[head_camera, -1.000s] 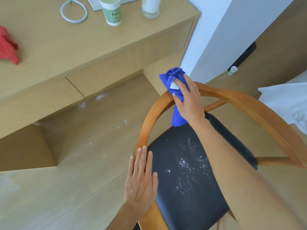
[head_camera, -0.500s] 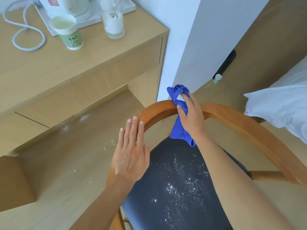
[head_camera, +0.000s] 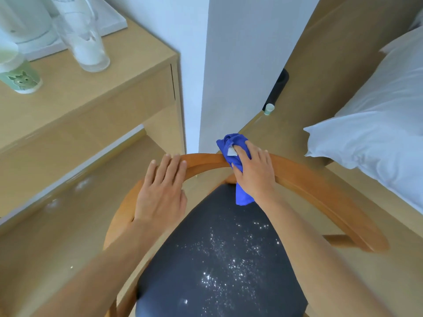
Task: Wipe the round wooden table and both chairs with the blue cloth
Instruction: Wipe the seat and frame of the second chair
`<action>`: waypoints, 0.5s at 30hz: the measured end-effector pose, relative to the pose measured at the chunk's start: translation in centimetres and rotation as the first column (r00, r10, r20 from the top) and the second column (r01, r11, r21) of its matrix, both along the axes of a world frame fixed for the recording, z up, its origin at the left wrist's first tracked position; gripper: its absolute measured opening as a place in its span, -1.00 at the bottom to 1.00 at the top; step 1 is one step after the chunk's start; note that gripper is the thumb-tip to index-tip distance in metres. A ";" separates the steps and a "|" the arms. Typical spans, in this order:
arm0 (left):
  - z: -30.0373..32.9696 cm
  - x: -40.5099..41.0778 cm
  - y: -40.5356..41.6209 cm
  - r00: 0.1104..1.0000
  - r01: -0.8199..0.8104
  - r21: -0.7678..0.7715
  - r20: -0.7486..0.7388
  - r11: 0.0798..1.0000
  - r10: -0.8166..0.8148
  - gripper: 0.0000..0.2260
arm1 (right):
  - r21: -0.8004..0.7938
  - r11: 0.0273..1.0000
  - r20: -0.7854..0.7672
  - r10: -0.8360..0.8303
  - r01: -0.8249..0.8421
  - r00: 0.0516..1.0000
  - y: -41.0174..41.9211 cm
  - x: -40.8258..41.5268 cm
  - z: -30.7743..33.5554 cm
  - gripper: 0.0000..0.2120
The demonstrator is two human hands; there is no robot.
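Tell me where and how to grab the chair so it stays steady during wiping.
Grip the chair by its curved wooden rail, from above, on the bare stretch left of the cloth. The rail is a narrow band with open space beneath, so fingers can likely wrap over it. The left hand lies there flat; the right hand presses the cloth on the rail.

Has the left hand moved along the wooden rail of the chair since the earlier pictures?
Yes. The left hand has slid up the curved chair rail, from beside the seat towards the blue cloth.
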State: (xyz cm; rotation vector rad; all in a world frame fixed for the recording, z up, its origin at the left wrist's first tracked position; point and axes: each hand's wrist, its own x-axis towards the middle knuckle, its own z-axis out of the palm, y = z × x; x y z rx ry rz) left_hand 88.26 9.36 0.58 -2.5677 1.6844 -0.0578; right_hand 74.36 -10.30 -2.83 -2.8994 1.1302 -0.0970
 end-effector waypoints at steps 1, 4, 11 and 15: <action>0.0 0.4 -1.3 0.998 0.065 0.056 0.012 0.996 -0.066 -0.48 | -0.010 1.000 -0.004 -0.004 0.003 1.000 -0.1 -0.5 0.1 -0.53; -0.6 1.4 -4.3 0.979 0.189 0.178 0.042 0.966 -0.200 -0.48 | -0.030 0.999 0.046 -0.010 0.011 0.999 -0.6 -2.6 0.6 -0.55; -1.2 1.6 -5.2 0.971 0.204 0.188 0.085 0.961 -0.223 -0.56 | 0.039 0.989 0.081 -0.142 0.139 0.987 -2.5 -9.7 1.2 -0.54; -1.1 1.4 -5.4 0.974 0.200 0.147 0.081 0.969 -0.214 -0.58 | 0.058 0.961 0.112 -0.276 0.272 0.954 -2.8 -14.5 1.1 -0.56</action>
